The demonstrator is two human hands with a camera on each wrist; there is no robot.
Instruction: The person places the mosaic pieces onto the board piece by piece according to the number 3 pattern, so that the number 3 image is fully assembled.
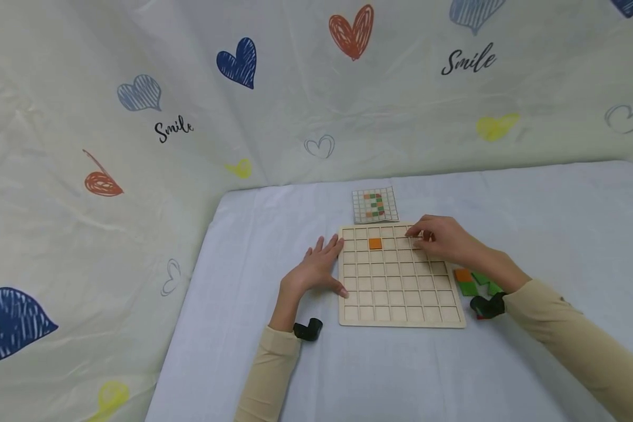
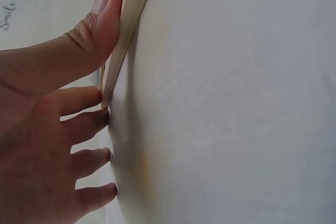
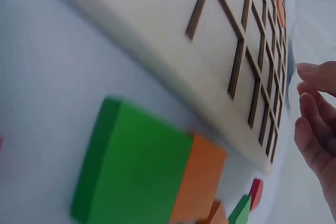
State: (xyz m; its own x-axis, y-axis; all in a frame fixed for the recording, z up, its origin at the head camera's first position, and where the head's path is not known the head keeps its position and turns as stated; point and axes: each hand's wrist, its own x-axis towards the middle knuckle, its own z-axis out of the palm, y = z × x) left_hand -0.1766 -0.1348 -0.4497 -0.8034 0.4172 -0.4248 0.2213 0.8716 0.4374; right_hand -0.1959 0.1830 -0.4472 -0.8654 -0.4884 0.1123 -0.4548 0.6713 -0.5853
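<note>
A pale wooden grid board (image 1: 395, 315) lies on the table with one orange square (image 1: 375, 244) in its upper left part. My left hand (image 1: 316, 271) rests at the board's left edge, fingers spread; in the left wrist view the thumb of that hand (image 2: 37, 103) lies against the board's side (image 2: 126, 35). Over the board's upper right part is my right hand (image 1: 445, 239), fingers loosely bent. The right wrist view shows this hand (image 3: 320, 114) at the right border, with no piece visible between its fingertips.
Behind the board lies a pattern card (image 1: 375, 205) with coloured squares. Right of the board are orange (image 1: 462, 275) and green pieces (image 1: 469, 289), partly under the right wrist; the right wrist view also shows red ones (image 3: 255, 193). A printed cloth (image 1: 274, 117) hangs behind the table.
</note>
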